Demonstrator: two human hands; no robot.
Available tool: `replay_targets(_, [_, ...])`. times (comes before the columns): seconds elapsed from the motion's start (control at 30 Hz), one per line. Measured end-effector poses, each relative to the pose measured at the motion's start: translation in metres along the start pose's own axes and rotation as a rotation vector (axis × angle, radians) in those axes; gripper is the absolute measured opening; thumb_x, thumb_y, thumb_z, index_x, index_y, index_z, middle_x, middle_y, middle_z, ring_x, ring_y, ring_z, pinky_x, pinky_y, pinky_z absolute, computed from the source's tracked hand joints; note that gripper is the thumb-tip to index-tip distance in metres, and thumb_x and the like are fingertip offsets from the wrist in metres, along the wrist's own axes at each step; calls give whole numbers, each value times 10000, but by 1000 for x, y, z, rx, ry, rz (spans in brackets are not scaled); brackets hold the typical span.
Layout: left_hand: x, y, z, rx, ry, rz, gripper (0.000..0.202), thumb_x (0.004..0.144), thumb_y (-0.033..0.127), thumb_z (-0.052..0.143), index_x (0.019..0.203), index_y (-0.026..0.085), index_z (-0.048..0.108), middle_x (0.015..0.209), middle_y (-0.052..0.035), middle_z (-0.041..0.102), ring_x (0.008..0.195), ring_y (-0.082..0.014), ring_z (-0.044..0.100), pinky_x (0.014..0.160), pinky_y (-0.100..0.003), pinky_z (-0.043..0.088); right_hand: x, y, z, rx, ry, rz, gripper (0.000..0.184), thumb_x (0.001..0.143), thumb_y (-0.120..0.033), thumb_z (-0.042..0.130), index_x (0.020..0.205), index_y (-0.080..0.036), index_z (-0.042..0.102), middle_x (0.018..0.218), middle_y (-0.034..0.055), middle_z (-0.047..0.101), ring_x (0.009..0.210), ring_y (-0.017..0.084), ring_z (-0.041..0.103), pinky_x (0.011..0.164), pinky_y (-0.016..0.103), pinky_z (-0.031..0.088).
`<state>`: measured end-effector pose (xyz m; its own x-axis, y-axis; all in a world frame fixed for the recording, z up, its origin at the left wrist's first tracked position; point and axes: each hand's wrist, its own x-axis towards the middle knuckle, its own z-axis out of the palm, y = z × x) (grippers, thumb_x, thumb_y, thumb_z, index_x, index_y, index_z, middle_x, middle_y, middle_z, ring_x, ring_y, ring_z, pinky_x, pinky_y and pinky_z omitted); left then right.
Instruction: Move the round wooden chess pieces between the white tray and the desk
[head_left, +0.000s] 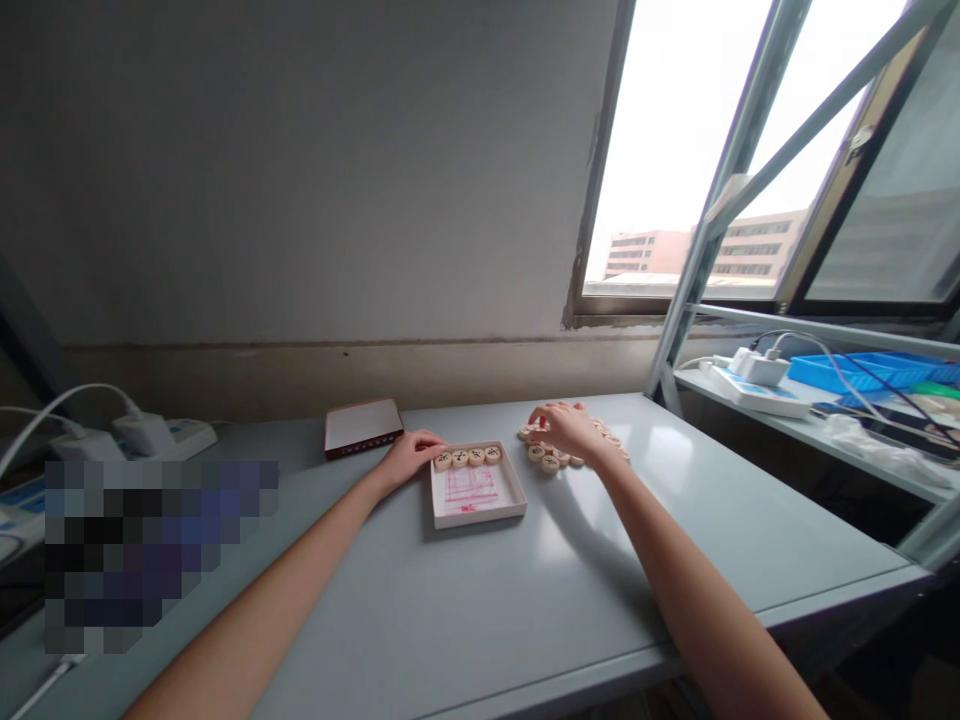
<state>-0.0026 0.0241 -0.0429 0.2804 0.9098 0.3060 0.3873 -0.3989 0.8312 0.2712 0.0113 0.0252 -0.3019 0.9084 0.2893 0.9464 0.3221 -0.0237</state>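
- White plugs (142, 435), two, with looping white cables (97, 388), set in a white power strip (191, 438) at far left.
- Dark red box lid (364, 428), open side up, pale inside, lying toward the back of the grey tabletop (360, 620).
- Left hand (409, 456), just right of the lid, fingers at the left rear corner of the white box; firmness of hold on the rim impossible to tell.
- White box (517, 508), shallow, open, between the two hands; pink-red line drawing (471, 488) on the floor.
- Four round wooden pieces (459, 459), marked with dark characters, in one row along the rear wall inside.
- Right hand (566, 428), apart from the left, fingers bent downward over the loose pieces; grip on any one of them impossible to tell.
- Loose pieces (550, 464), round, wooden, clustered on the tabletop to the right of the box, partly hidden by the hand.
- Metal frame (679, 325), grey, before a bright window (660, 130).
- Side shelf (806, 440), at right, with second power strip (757, 393) and blue tray (855, 375).
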Motion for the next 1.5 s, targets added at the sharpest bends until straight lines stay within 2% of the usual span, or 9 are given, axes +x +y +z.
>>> replay_targets(0.13, [0,1,0,21,13,-1,259,673,361,570,757,145,683,850,-76,651,810,-189,583,768,-301,451,0,6,8,32,-78,16,170,713,-357,572,801,-233,649,768,37,677,728,194,587,699,322,334])
replay_targets(0.33, [-1,3,1,12,10,-5,265,675,350,562,778,134,679,857,-82,650,814,-187,584,763,-294,451,-1,-1,0,193,-45,25,154,703,-345,591,800,-236,639,705,10,660,680,175,589,625,276,377])
replay_targets(0.57, [-3,14,0,19,-23,-14,279,676,358,547,784,137,678,851,-73,671,818,-199,587,768,-300,445,1,-58,10,761,-50,-242,255,739,-294,587,980,-212,573,862,5,666,691,117,594,593,213,418])
replay_targets(0.73, [-5,21,0,6,-39,-10,285,691,371,520,785,146,668,832,-61,684,821,-206,590,785,-298,434,-7,-98,27,558,-60,-283,115,743,-250,598,851,-218,576,763,-20,672,685,127,600,608,225,377])
replay_targets(0.93, [-6,22,2,49,-80,15,303,708,378,502,812,140,658,860,-66,668,855,-210,576,796,-290,421,-10,-105,34,208,75,-282,124,803,-306,537,761,-202,590,761,13,657,725,156,582,642,257,305])
replay_targets(1.07, [-6,23,1,55,-116,12,330,720,393,501,883,151,655,930,-74,631,918,-209,554,840,-290,402,-9,-100,16,170,74,-327,108,820,-245,500,794,-216,601,750,-6,661,692,139,580,646,261,289])
replay_targets(1.17, [-9,24,-1,84,-180,-1,409,669,410,590,1012,192,625,1042,-77,573,1013,-224,514,894,-302,376,-8,-76,-6,140,38,-258,105,803,-262,518,826,-237,617,760,-8,666,683,142,583,627,254,298])
replay_targets(1.33, [-12,24,-4,118,-265,8,592,557,372,707,1110,215,568,1133,-93,503,1083,-243,470,936,-320,354,-10,-21,-25,-36,-170,-2,159,709,-256,598,858,-241,653,831,37,668,757,192,589,590,255,327])
replay_targets(1.5, [-12,25,-5,115,-290,-11,567,600,377,680,1123,203,547,1160,-95,485,1104,-242,455,952,-342,348,-14,-14,-25,-151,-381,71,304,706,-289,549,991,-237,640,858,74,663,795,225,590,609,273,348])
